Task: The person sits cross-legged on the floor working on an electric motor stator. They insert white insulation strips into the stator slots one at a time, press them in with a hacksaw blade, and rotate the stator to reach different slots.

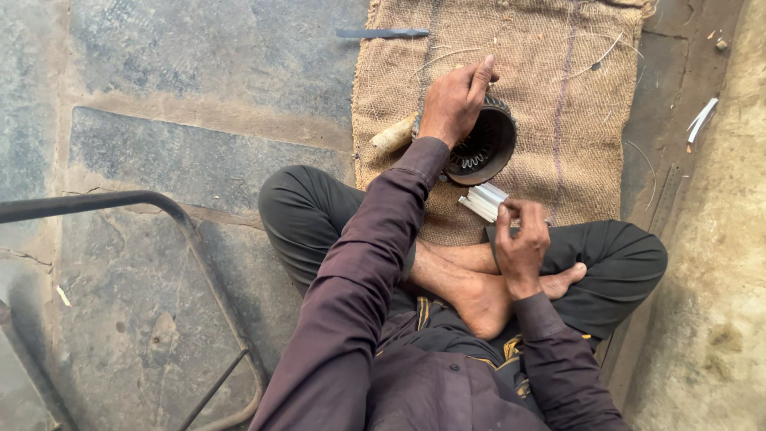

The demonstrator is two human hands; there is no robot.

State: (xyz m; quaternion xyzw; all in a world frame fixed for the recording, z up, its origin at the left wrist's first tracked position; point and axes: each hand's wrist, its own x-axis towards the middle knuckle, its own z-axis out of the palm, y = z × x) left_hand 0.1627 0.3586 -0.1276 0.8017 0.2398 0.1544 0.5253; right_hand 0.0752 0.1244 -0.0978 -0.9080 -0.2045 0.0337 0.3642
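A dark, ring-shaped motor stator, its slotted inner wall showing, stands tilted on a burlap sack spread over the stone floor. The left hand is clenched over the stator's near-left rim, index finger stretched out. Just left of the stator, partly under that hand, lies a wooden handle. Just below the stator, the right hand pinches a bundle of white strips above the crossed legs. Well beyond the stator, at the sack's far-left edge, lies a flat metal blade.
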